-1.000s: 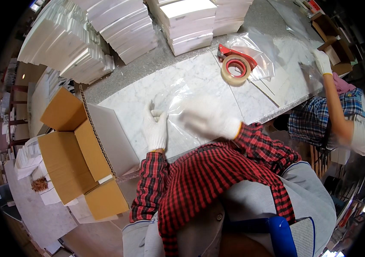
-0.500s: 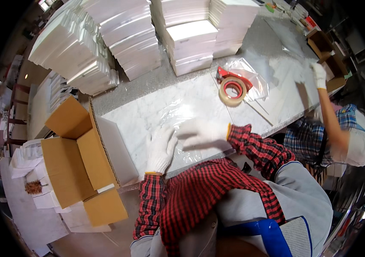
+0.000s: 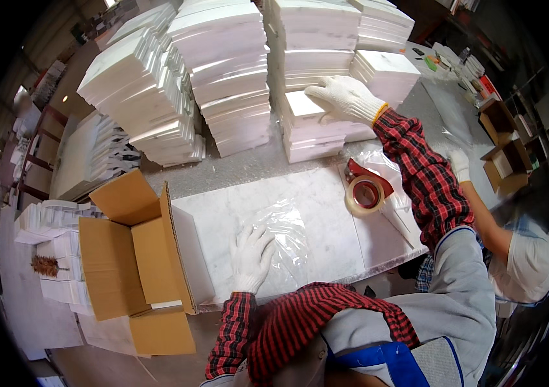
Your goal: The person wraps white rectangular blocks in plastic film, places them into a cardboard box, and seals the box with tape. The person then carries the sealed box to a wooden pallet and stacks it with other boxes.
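A clear plastic sheet (image 3: 290, 242) lies on the pale marbled slab (image 3: 329, 206), the gloved left hand (image 3: 253, 258) flat at its left edge, fingers extended and slightly apart. The gloved right hand (image 3: 342, 98) bends its fingers over a short stack of white tiles (image 3: 316, 138); whether it grips one, I cannot tell. Left of the sheet, an open cardboard box (image 3: 110, 264) shows something white low inside. At far right, a smaller brown box (image 3: 514, 184) holds a pale item.
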The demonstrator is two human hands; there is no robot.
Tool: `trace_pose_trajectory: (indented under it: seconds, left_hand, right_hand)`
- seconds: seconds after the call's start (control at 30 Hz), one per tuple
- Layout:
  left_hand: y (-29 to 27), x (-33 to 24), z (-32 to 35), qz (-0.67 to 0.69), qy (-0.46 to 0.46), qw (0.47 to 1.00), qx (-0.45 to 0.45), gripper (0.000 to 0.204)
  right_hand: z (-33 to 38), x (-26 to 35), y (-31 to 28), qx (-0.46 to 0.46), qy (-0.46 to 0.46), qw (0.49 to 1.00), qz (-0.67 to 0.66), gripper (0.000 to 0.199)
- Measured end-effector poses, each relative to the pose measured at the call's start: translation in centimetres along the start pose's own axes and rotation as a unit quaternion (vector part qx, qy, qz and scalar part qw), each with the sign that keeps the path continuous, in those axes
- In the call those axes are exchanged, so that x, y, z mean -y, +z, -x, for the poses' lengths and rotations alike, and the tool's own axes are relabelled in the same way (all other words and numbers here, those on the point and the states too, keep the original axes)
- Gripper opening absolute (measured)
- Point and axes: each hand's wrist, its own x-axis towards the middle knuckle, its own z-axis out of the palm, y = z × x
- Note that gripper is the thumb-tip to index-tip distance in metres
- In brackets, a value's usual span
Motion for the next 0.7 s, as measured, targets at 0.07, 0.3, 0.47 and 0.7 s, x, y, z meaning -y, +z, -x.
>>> trace_pose_trajectory:
  seconds: [0.07, 0.3, 0.47, 0.7]
  left_hand:
    - [-0.1, -0.1, -0.2, 0.001, 0.001, 1.0, -0.002, 0.026]
    - [-0.3, -0.3, -0.3, 0.008, -0.019, 1.0, 0.01, 0.026]
    - [0.4, 0.2, 0.0, 0.03, -0.014, 0.999, -0.007, 0.026]
    - [0.1, 0.2, 0.2, 0.006, 0.02, 0.999, -0.033, 0.025]
  right_hand:
    - [-1.1, -0.7, 0.0, 0.057, 0.009, 0.998, 0.02, 0.035]
    - [-1.9, -0.6, -1.9, 0.135, 0.003, 0.991, -0.01, 0.021]
    - [-0.1, -0.9, 0.4, 0.037, -0.108, 0.992, 0.049, 0.013]
    - [0.3, 0.4, -0.2, -0.06, -0.088, 0.985, 0.138, 0.016]
